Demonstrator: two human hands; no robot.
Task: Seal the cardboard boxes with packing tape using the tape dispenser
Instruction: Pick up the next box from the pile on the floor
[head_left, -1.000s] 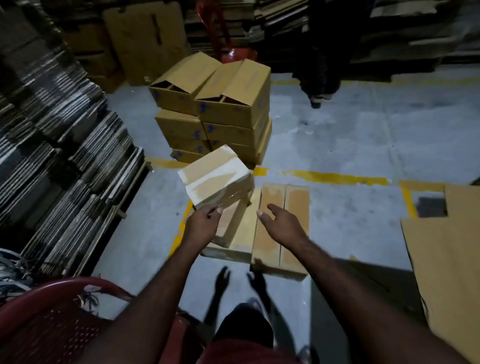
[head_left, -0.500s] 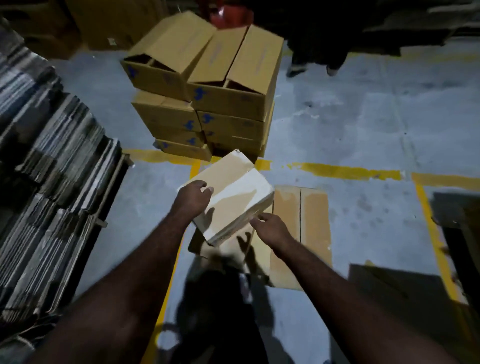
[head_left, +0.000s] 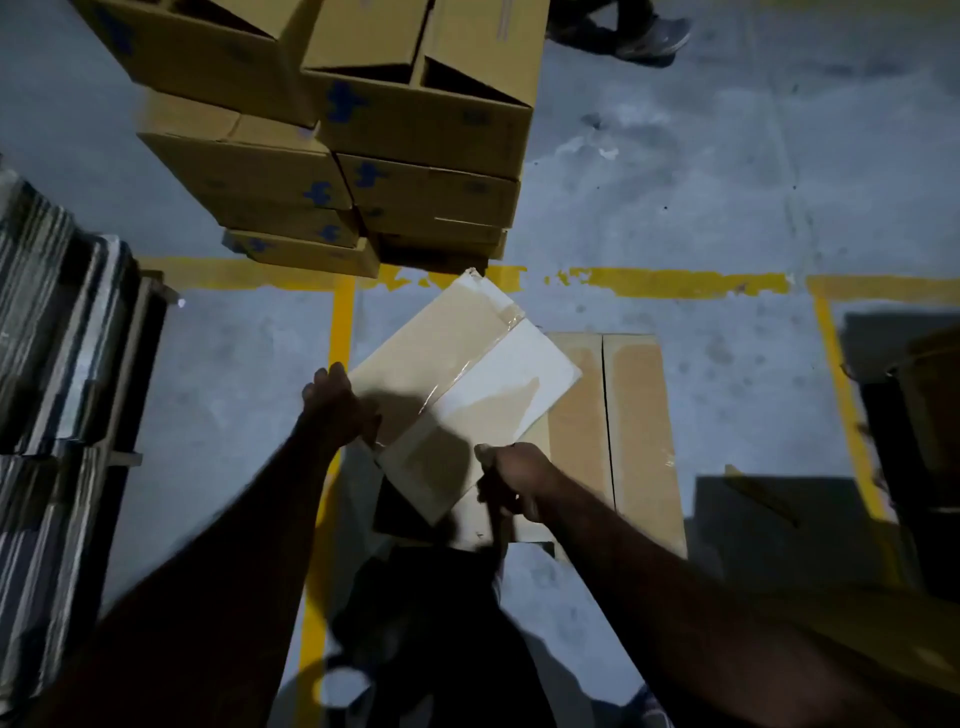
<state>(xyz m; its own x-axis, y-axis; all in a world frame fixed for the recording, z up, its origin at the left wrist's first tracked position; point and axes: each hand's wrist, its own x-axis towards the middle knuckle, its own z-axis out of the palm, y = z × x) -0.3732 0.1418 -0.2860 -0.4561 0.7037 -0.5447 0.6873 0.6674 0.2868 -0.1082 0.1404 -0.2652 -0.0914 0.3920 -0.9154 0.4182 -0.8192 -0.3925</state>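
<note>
Short of the yellow line on the floor, right hand is now joining left hand, both gripping the near end of the taped box and turning it seam-up; this seal appears finished.

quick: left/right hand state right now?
Left hand: holds the taped box by its left edge.
Right hand: fingers curled on the same box's near edge.
</note>
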